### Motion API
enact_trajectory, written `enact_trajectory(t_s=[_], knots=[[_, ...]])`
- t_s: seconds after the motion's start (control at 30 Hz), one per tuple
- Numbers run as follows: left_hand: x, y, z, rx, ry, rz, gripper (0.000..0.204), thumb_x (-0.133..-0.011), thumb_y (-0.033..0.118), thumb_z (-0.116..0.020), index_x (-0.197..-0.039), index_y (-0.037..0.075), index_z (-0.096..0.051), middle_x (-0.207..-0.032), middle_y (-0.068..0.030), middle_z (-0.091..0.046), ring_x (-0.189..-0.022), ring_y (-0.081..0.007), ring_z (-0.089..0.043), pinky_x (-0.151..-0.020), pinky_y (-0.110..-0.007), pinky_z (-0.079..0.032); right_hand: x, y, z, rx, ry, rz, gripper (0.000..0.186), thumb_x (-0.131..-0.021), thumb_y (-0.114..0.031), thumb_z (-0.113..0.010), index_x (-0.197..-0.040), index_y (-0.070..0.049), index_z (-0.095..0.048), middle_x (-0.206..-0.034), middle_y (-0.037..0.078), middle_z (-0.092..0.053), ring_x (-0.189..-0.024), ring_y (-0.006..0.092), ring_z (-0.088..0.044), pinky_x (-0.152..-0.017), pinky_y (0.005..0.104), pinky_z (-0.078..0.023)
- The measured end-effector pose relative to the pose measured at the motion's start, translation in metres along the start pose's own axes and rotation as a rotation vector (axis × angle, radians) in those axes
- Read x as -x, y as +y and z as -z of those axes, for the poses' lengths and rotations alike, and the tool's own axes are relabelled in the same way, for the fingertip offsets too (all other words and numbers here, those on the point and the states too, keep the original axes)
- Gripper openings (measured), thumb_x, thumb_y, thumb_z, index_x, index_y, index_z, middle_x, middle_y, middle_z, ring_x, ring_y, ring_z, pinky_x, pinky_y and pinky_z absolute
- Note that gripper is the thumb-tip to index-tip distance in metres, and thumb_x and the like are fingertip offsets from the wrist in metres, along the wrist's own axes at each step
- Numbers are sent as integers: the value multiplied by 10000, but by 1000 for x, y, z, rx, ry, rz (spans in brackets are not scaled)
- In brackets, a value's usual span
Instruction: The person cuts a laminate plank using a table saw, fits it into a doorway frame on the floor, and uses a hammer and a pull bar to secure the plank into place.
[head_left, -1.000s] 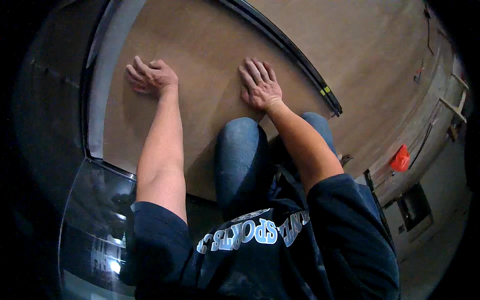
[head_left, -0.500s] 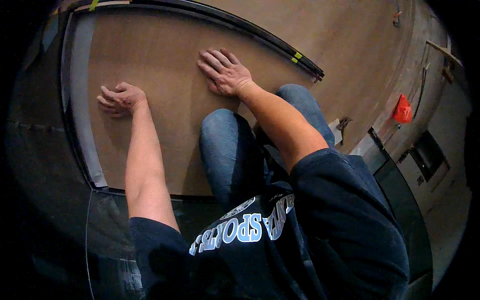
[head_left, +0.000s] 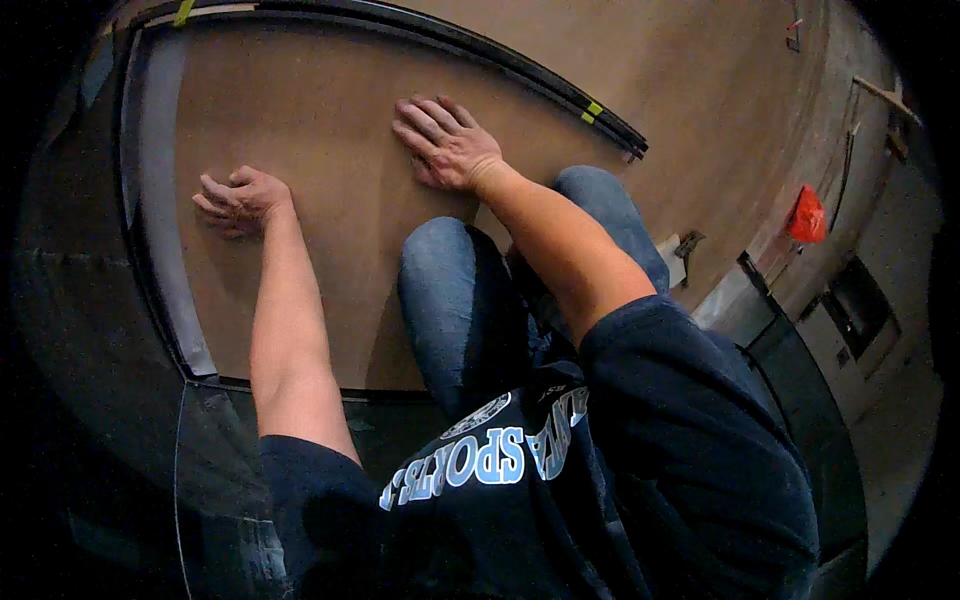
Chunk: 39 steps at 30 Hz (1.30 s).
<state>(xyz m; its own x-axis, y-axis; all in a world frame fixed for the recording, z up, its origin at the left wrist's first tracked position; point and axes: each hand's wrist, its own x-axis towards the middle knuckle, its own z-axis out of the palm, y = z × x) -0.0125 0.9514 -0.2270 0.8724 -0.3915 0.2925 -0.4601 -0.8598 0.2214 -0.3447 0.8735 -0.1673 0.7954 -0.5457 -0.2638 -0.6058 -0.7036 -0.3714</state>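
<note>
A wide brown board [head_left: 330, 240] lies beneath both hands. On its left part rests my left hand [head_left: 245, 202], holding nothing, the fingers bent and slightly apart, near a pale grey strip [head_left: 158, 180] that runs along the board's left side. Farther forward and to the right, my right hand [head_left: 447, 143] is spread palm down on the board with nothing in it. Black trim strips [head_left: 470, 42] border the far side, with bright yellow-green tape [head_left: 592, 108] near their right end. My jeans-clad knees [head_left: 440, 260] are bent over the board's near right part.
To my right lie a white piece [head_left: 670, 260] with a dark tool [head_left: 690, 243] beside it, and a red plastic bag [head_left: 806, 216]. A wooden stick [head_left: 887, 97] is farther off. Dark sheeting [head_left: 75, 330] covers the ground at left.
</note>
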Motion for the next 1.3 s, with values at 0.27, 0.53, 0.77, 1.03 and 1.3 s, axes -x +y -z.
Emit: enact_trajectory(t_s=[0.27, 0.53, 0.77, 1.03, 1.3], knots=[[6, 10, 9, -131, 103, -122, 494, -933, 260, -571, -1417, 166, -551, -1576, -160, -439, -1469, -368, -388, -1166, -613, -282, 4, -2, 1, 1, 34, -14, 720, -924, -435, -614, -1581, -203, -432, -1704, 56, -298, -1578, 257, -246, -1303, 479, -159], [3, 8, 8, -63, 9, -43, 513, -932, 259, -566, -1435, 161, -558, -1579, -209, -445, -1487, -388, -376, -1168, -630, -280, 2, 0, 2, -7, -19, -26, 750, -933, -465, -604, -1604, -206, -391, -1712, 50, -268, -1584, 251, -217, -1304, 479, -136], [2, 16, 16, -107, 69, -103, 509, -909, 246, -583, -1408, 148, -577, -1540, -203, -479, -1448, -393, -418, -1156, -636, -293, 1, 0, -1, 23, 81, -14, 754, -889, -453, -656, -1566, -196, -445, -1667, 63, -359, -1544, 273, -304, -1292, 485, -188], [3, 19, 18, -63, 16, -51, 518, -915, 245, -569, -1420, 128, -576, -1551, -198, -460, -1470, -398, -378, -1171, -629, -274, 0, -2, -3, -5, 129, -23, 646, -883, -387, -652, -1489, -195, -535, -1622, 79, -420, -1509, 285, -362, -1267, 499, -234], [4, 14, 14, -20, -32, 4, 553, -940, 311, -578, -1465, 141, -548, -1601, -195, -412, -1510, -393, -325, -1198, -646, -218, -1, -2, -3, 7, 194, 8, 620, -850, -346, -680, -1440, -179, -588, -1591, 88, -463, -1478, 290, -406, -1257, 494, -250]])
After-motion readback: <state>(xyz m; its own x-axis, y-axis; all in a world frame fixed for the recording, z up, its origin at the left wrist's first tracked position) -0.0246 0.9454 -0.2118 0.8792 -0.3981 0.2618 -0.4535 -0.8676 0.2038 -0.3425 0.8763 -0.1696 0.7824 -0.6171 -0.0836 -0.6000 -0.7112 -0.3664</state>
